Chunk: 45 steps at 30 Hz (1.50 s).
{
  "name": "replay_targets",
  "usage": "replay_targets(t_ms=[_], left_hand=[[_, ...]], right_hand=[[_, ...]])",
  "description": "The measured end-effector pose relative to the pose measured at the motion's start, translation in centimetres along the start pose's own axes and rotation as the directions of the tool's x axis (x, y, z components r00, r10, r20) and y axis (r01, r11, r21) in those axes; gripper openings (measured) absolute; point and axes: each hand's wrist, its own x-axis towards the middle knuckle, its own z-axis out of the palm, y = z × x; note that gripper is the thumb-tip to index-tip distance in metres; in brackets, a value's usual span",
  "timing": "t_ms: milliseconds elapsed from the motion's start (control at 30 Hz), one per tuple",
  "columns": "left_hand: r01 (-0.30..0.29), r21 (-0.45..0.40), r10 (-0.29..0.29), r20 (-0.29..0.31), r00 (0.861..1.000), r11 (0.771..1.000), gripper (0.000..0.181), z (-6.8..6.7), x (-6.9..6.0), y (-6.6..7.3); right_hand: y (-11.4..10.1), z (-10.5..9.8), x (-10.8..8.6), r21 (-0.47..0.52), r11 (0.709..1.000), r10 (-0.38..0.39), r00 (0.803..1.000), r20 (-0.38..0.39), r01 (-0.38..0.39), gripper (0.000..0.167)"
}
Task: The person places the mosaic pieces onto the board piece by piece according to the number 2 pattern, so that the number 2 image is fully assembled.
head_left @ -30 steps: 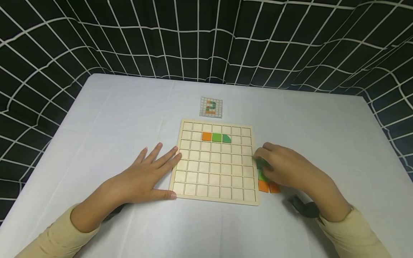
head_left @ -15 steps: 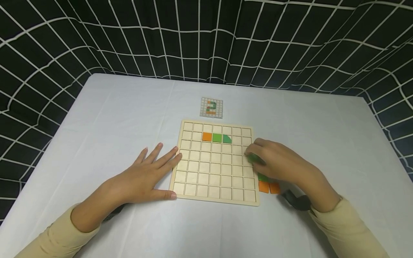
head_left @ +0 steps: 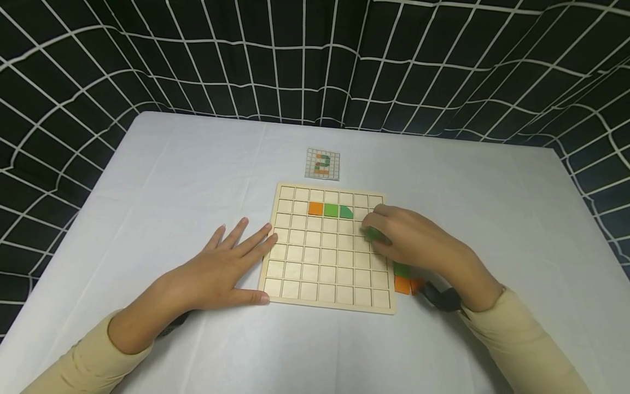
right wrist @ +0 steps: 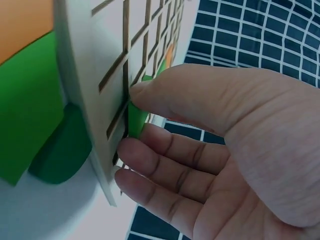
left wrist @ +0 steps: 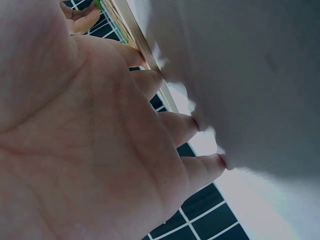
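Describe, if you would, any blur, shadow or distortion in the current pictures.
Head: the green piece in the right hand looks blurred; left wrist: the white tablecloth is mostly in grey shadow; right wrist: the wooden board looks steeply foreshortened.

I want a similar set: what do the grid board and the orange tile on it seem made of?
Grid board: probably matte, unpainted wood or plywood, being pale tan with brown grooves. Orange tile: perhaps painted wood or plastic, matte; its flat, even colour leaves that open.
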Motion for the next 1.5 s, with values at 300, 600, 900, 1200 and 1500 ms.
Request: replay_targets(t_ms=[300,600,900,1200,1500], left_hand=[[0.002,0.015,-0.002,0.002,1.0,1.0,0.101,0.2,0.1,-0.2],[-0.003,0.013,0.003,-0.003,1.0,1.0,0.1,0.1,0.0,-0.1],[-0.014,0.001,0.014,-0.009,1.0,1.0,0.098,-0.1,0.0,0.0],[-0.015,-0.002,0.015,-0.01,1.0,1.0,0.097,-0.3,-0.1,0.1],[-0.009,0.001,0.009,-0.004,1.0,1.0,0.097,-0.4,-0.1,0.2]], right_hand=[[-0.7,0.0,1.6,0.007,0.999,-0.032,0.999,-0.001,0.032,0.027],[-1.1,0.2,2.9,-0.024,0.995,-0.094,0.995,-0.025,0.094,0.024],[-1.2,0.6,3.6,-0.007,0.994,-0.106,0.994,-0.025,0.106,0.024],[-1.5,0.8,3.9,-0.026,0.991,-0.13,0.991,-0.037,0.129,0.017],[-1.5,0.8,3.0,-0.014,0.991,-0.131,0.989,-0.066,0.13,0.02]])
